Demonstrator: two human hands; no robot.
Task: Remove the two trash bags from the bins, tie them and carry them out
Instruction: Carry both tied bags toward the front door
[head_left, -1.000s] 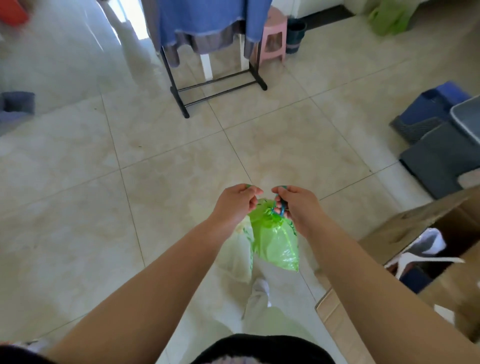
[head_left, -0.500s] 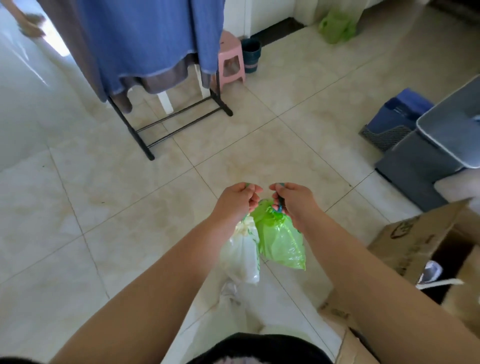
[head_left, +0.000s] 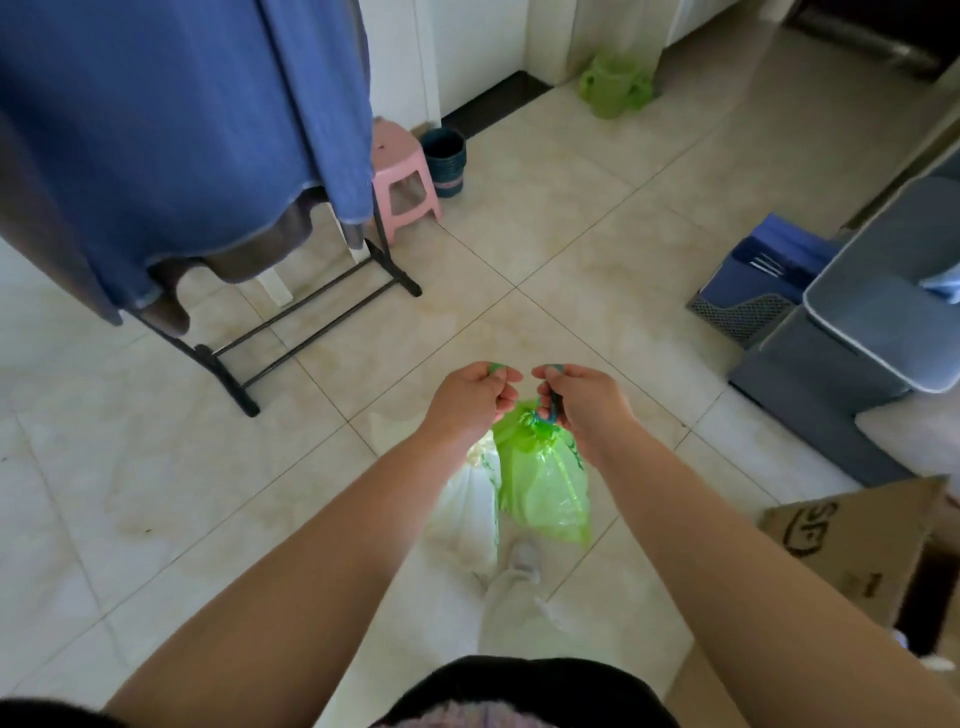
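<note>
Rack (head_left: 306, 323) nearer; green bag (head_left: 540, 483) vertical, neck-up

Hands meet at the centre of the frame. The bare left forearm (head_left: 311, 571) and right forearm (head_left: 727, 545) rise from the lower corners and converge, wrists about level. The left hand (head_left: 475, 402) and right hand (head_left: 584, 402) show their backs, close together with a small gap between the fingertips. Both are curled. The left pinches a green strip (head_left: 493, 367) that pokes out at its top. The right hooks the blue-green drawstring (head_left: 545, 415) at the gathered neck of the green bag (head_left: 543, 488) hanging below it. A white bag (head_left: 470, 514) hangs under the left wrist, its hold hidden. Lower centre, one pale-trousered leg (head_left: 511, 603) is forward.
</note>
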